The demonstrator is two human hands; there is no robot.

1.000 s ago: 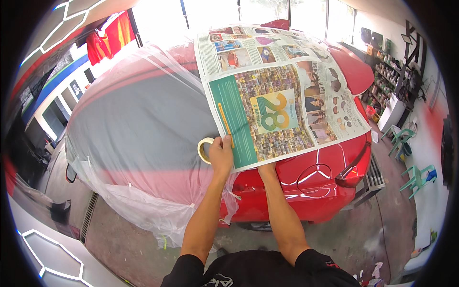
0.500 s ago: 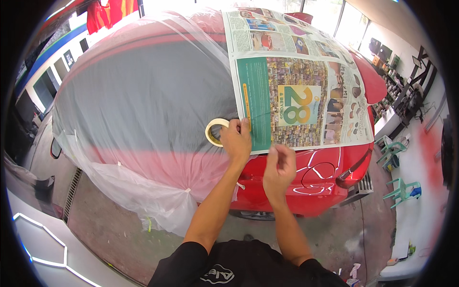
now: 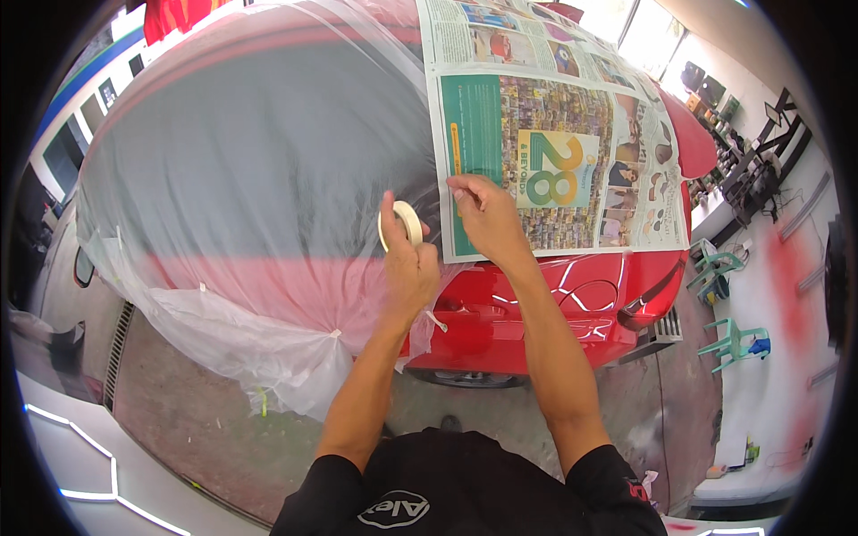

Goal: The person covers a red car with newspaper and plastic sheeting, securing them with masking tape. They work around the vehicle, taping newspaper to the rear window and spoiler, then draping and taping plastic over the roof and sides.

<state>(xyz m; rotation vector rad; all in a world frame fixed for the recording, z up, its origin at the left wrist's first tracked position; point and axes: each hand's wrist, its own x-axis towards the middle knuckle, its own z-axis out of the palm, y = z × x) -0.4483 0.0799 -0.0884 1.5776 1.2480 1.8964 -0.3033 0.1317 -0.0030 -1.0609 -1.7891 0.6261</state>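
A: Just past the black shirt (image 3: 456, 478), what has changed?

B: The hands have traded roles. Half a second ago the left hand (image 3: 411, 270) was at the edge of the newspaper (image 3: 554, 228) and the right hand (image 3: 492, 221) hung in the air by its lower border. Now the left has come away from the paper, and the right is up at its left edge. I'd judge the right is now tending that edge while the left carries the tape.

A: How is the left shaped?

B: Partly spread, index finger pointing up, holding the tape roll (image 3: 410, 220). Whether the roll is around a finger or just gripped, I can't tell.

A: And the right?

B: Fingers curled, thumb and index tips drawn together over the green strip. Whether anything is pinched there, I can't make out.

A: Where does the newspaper lie?

B: Draped on the red car (image 3: 483, 335), its left edge beside the clear plastic sheet (image 3: 268, 161) that covers the car's glass.

A: Farther off?

B: A green chair (image 3: 735, 342) to the right, then bright windows (image 3: 651, 31) beyond the car.
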